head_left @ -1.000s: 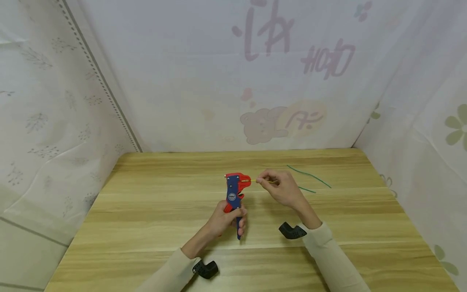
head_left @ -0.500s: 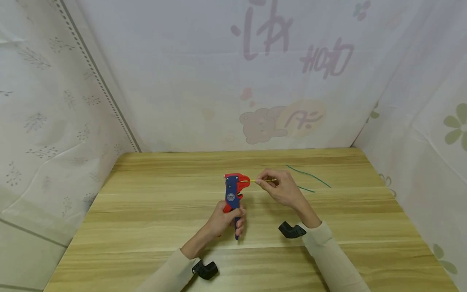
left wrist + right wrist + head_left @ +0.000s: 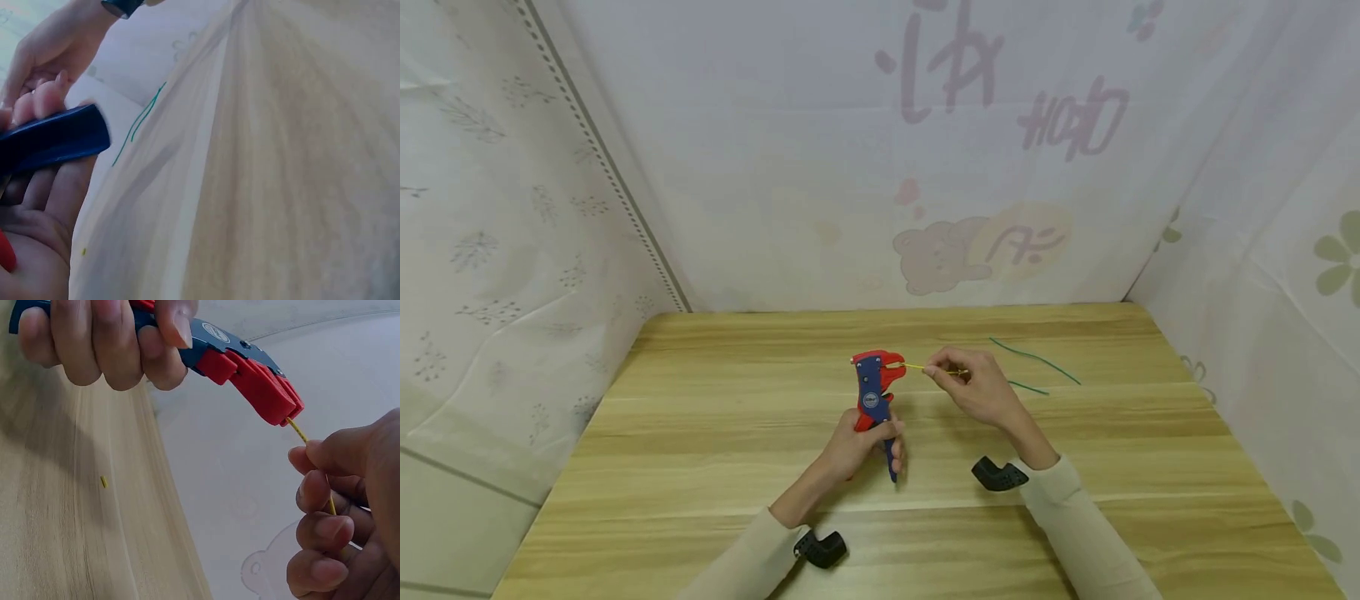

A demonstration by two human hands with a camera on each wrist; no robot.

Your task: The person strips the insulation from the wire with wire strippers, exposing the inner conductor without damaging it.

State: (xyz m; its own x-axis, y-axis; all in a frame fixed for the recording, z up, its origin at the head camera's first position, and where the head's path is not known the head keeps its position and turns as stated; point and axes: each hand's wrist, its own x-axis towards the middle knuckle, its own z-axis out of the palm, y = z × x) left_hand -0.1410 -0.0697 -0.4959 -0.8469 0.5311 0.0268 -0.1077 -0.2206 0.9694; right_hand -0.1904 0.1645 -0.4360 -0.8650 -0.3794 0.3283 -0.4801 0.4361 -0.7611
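Clamping its grip round the handles of a red-and-blue wire stripper (image 3: 870, 383), the left hand (image 3: 854, 443) holds it above the wooden surface (image 3: 715, 417). The right hand (image 3: 983, 388) has its grip pinched on a yellow wire (image 3: 299, 431), whose end reaches the red jaws. Two green wires (image 3: 1036, 358) lie near the right hand; a short yellow piece (image 3: 104, 482) rests on the surface.
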